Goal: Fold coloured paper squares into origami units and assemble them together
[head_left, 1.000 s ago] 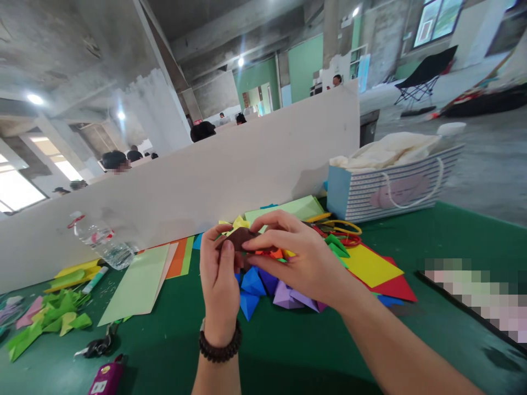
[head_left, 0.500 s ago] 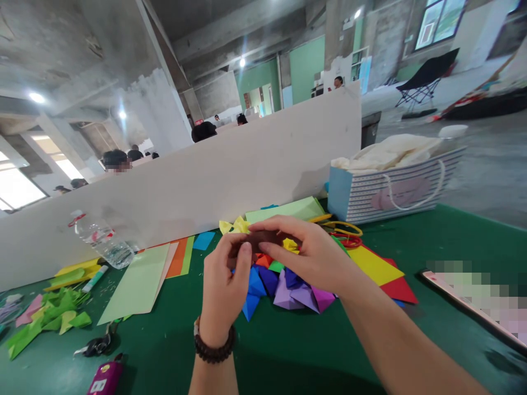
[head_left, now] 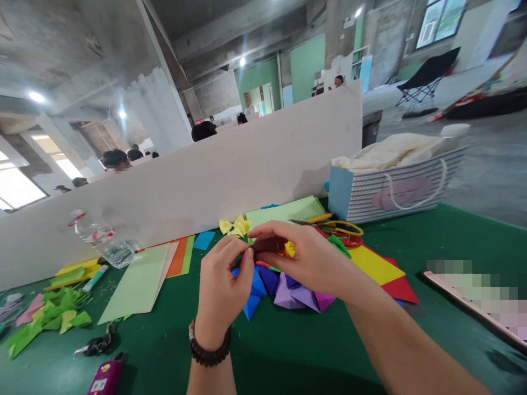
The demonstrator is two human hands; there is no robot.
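**Brown paper piece [head_left: 267, 245] pinched between left hand [head_left: 220, 291] and right hand [head_left: 307, 263]**

The brown paper piece is held by the fingertips of both hands, raised above the green tabletop [head_left: 263, 356], and much of it is hidden by the fingers. Neither hand is released: each is closed in a pinch on the paper. A yellow folded paper bow [head_left: 234, 226] lies just beyond the left hand, and a small yellow paper piece [head_left: 290, 249] is seen just beside the right hand's fingers. Blue folded paper shapes [head_left: 256, 288] and purple folded paper shapes [head_left: 294, 294] are piled below and between the hands. Scissors with yellow handles [head_left: 341, 227] are placed beyond the right hand, and a yellow paper sheet [head_left: 373, 269] is laid to its right. A pale green paper sheet [head_left: 135, 282] is laid left of the left hand. A beaded bracelet [head_left: 209, 351] is worn on the left wrist.
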